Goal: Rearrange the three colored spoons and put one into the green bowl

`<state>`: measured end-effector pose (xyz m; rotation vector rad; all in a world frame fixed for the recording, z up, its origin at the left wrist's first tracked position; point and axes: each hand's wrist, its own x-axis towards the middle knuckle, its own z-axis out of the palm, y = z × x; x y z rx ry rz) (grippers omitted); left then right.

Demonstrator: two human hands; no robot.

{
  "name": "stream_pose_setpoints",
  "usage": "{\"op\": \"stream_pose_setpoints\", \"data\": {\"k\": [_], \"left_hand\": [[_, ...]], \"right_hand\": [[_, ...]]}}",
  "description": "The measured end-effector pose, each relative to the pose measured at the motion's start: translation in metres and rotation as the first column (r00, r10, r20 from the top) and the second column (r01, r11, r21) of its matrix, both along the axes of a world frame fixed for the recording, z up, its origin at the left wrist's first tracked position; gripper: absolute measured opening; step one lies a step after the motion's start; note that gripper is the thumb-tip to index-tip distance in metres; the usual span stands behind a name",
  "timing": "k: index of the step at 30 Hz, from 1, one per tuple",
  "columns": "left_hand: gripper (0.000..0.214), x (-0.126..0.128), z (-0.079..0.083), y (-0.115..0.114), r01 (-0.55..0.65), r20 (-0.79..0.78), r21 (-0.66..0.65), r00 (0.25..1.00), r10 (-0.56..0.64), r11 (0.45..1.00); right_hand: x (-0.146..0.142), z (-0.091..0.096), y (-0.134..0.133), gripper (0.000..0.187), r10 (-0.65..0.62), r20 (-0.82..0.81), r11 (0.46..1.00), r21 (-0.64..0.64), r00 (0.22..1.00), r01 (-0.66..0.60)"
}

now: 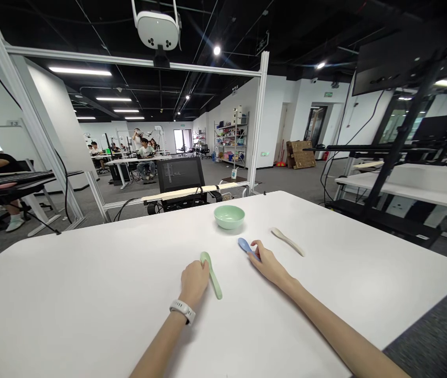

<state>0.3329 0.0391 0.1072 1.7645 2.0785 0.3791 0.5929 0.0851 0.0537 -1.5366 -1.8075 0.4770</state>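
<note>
My left hand [194, 282], a pale band on its wrist, is closed at the side of a light green spoon [215, 281]; the thumb lies on it near the bowl end, and the other fingertips are hidden. To the right, my right hand [269, 265] reaches over a blue spoon [243, 243]. Its thumb touches the handle while the index finger arches apart from it. The hand hides most of that handle. A cream spoon [288, 242] lies beyond my right hand, untouched. Behind the spoons stands a light green bowl [229, 217], upright.
Everything lies on a white table [101, 294] with rounded corners. A metal frame [258, 126] rises beyond its far edge, with a black office chair [181, 176] behind. At the right stands a black monitor stand [394, 142]. People sit at desks in the background.
</note>
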Motion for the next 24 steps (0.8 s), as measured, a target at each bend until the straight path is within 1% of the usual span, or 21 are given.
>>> {"op": "stream_pose_setpoints", "data": {"k": [4,7,9,12,16,18,20,22,24], "left_hand": [[0.058,-0.008,0.003,-0.002,-0.012,0.01,0.047,1.0,0.012,0.999],[0.059,-0.03,0.01,-0.003,-0.047,-0.015,0.09,0.999,0.049,0.995],[0.059,-0.055,0.017,-0.006,-0.082,-0.05,0.123,0.995,0.089,0.989],[0.057,-0.102,0.028,-0.015,-0.162,-0.111,0.15,0.977,0.18,0.975],[0.054,-0.167,0.036,-0.034,-0.304,-0.177,0.114,0.93,0.321,0.946],[0.052,-0.194,0.034,-0.044,-0.362,-0.198,0.084,0.907,0.371,0.929],[0.05,-0.218,0.029,-0.052,-0.401,-0.218,0.05,0.889,0.402,0.915],[0.046,-0.238,0.02,-0.057,-0.412,-0.232,0.037,0.883,0.409,0.91],[0.043,-0.254,0.009,-0.06,-0.389,-0.231,0.042,0.892,0.388,0.92]], "right_hand": [[0.0,-0.001,0.001,0.029,-0.004,0.011,1.0,-0.013,1.0,0.004],[0.0,0.001,0.0,0.031,0.001,0.006,1.0,-0.02,1.0,-0.001],[0.0,0.002,-0.001,0.031,0.009,-0.009,1.0,-0.022,1.0,-0.009],[0.002,0.005,-0.001,0.032,0.006,-0.027,0.999,-0.034,1.0,-0.007],[0.005,0.008,-0.001,0.031,-0.009,-0.032,0.998,-0.064,0.999,0.007],[0.006,0.009,-0.001,0.029,-0.009,-0.029,0.997,-0.074,1.0,0.007],[0.006,0.009,0.0,0.028,-0.008,-0.028,0.997,-0.074,1.0,0.005],[0.005,0.007,0.0,0.028,-0.005,-0.03,0.997,-0.071,1.0,0.003],[0.005,0.005,0.0,0.029,-0.012,-0.031,0.998,-0.068,0.999,0.01]]}}
